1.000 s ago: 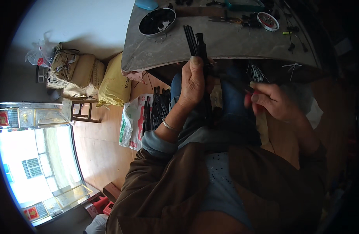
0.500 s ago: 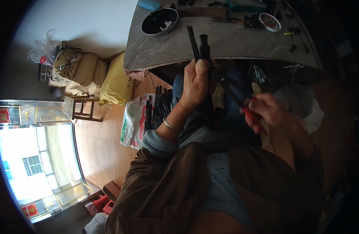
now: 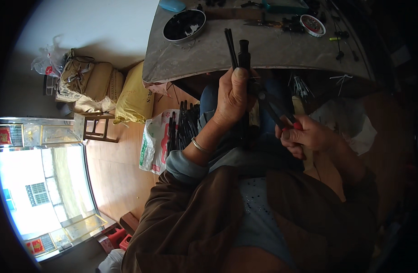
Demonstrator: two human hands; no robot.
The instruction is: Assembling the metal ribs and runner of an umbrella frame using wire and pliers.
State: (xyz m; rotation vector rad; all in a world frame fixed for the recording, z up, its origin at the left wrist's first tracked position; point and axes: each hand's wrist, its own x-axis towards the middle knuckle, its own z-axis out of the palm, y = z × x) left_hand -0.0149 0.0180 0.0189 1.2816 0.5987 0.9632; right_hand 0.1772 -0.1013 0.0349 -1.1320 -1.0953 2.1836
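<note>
Some sticks (image 3: 231,49) are tight in the left hand (image 3: 233,94); the right hand (image 3: 311,135) grips pliers (image 3: 271,109). Keep the sticks still.

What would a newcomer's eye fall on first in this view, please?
Probably the red-gripped pliers in the right hand, near the black rods held in the left hand. The bright window at lower left and the yellow sack left of the grey table would likely follow.

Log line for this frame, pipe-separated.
left hand: grips black rods | right hand: holds red-handled pliers | pliers: tip beside left hand | table: bowl
</note>
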